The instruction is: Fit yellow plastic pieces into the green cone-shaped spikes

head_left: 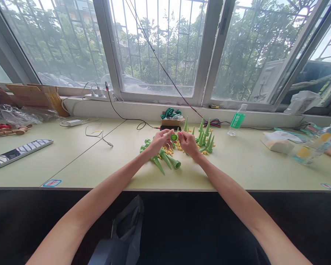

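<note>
My left hand [162, 141] is closed on a green cone [173, 137], whose round open end faces me. Right beside it, my right hand [188, 142] is pinched; whatever its fingertips hold is too small to make out. Several green cones [165, 158] lie on their sides below and left of my hands. To the right, more green cones [209, 143] stand upright in a group. Small yellow pieces [168, 150] are scattered among the cones, partly hidden by my hands.
Behind my hands are a small box [172, 122] of green and silver material and a dark phone [170, 128]. A water bottle [237, 120] stands back right, near a tissue pack [277, 142]. Cables [99, 134] and a long dark device [20, 152] lie left.
</note>
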`<act>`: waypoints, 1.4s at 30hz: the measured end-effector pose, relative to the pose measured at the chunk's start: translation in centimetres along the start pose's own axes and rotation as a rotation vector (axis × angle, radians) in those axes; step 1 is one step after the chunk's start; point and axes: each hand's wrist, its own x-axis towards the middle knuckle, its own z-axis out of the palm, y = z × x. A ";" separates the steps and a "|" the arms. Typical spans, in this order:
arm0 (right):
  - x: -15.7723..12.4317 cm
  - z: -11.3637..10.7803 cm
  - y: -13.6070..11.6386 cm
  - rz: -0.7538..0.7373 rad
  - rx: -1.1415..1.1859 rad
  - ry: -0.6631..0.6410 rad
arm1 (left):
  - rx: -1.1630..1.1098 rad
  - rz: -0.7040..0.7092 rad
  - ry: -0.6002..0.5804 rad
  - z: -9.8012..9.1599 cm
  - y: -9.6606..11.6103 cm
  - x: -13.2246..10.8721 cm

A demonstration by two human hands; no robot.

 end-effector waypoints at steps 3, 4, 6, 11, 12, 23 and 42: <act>0.0 -0.1 -0.2 0.008 0.002 -0.001 | 0.023 0.028 0.002 0.0 0.0 -0.1; 0.0 -0.1 -0.2 0.010 0.005 -0.002 | 0.033 0.032 0.001 0.0 0.0 -0.1; 0.0 -0.1 -0.2 0.014 0.013 -0.001 | 0.052 0.036 0.000 0.0 0.0 -0.2; 0.0 -0.1 -0.2 0.022 0.006 -0.002 | 0.087 0.054 -0.014 0.0 0.0 -0.2; -0.1 -0.1 -0.3 0.024 0.001 -0.003 | 0.095 0.060 -0.022 0.0 0.0 -0.3; -0.1 -0.2 -0.3 0.017 -0.003 -0.002 | 0.150 0.119 -0.039 0.0 0.1 -0.4; 0.1 -0.1 -0.1 0.035 -0.042 0.053 | 0.457 0.334 0.015 0.2 -0.8 -0.1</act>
